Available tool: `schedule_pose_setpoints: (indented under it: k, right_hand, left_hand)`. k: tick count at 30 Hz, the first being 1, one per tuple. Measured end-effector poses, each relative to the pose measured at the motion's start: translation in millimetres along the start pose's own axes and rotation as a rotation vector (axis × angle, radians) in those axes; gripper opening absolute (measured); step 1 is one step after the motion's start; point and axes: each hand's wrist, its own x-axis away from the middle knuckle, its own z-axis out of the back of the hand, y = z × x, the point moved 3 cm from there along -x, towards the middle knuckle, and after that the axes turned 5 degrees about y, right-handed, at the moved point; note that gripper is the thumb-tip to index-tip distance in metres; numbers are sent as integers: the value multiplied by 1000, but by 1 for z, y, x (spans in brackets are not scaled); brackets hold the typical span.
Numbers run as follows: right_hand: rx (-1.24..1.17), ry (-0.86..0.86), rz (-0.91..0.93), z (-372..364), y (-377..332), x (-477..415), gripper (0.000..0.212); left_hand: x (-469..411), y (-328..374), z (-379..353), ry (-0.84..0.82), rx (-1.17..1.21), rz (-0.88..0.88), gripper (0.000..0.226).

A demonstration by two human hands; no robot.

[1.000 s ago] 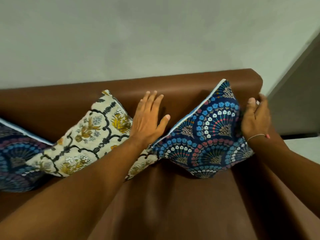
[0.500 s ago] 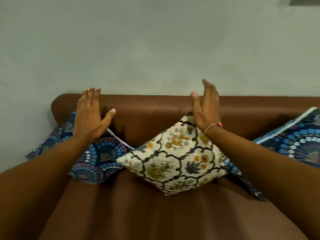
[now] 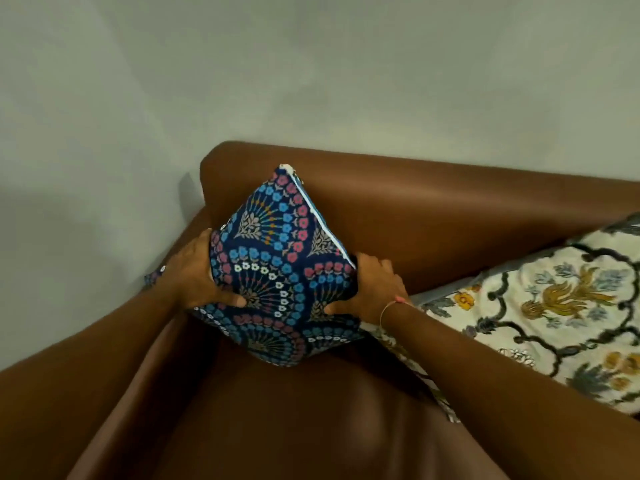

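Navy cushion (image 3: pixel 277 265), my left hand (image 3: pixel 194 277) and right hand (image 3: pixel 372 289) curled round its side corners; I'd seat it on 1 corner against the sofa backrest (image 3: pixel 433 209), squeezing evenly.

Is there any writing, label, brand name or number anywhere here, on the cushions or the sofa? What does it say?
None: no words, labels, brands, numbers or signs can be read in this view.
The blue cushion, gripped by the left hand and the right hand, shows only printed flowers and fan shapes.
The cream cushion has only a floral print.
The brown sofa and the grey wall are plain.
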Motion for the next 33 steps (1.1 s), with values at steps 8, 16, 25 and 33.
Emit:
schedule_pose_setpoints:
  k: [8,16,25,33]
  right_hand:
    - [-19,314,156,-9,-27,-3,62]
    - [-108,171,25,-17,-27,-12,70]
    - [-165,309,195,60,-16,23,99]
    - [-95,960,72,221,157,113,69]
  left_hand:
    - [-5,-12,-4,183,121,-50,144]
    - [-6,-16,-10,149,174,-64,144]
    - [23,56,-22,327,-9,-207,138]
    - [54,288,-82,105,153,-477,128]
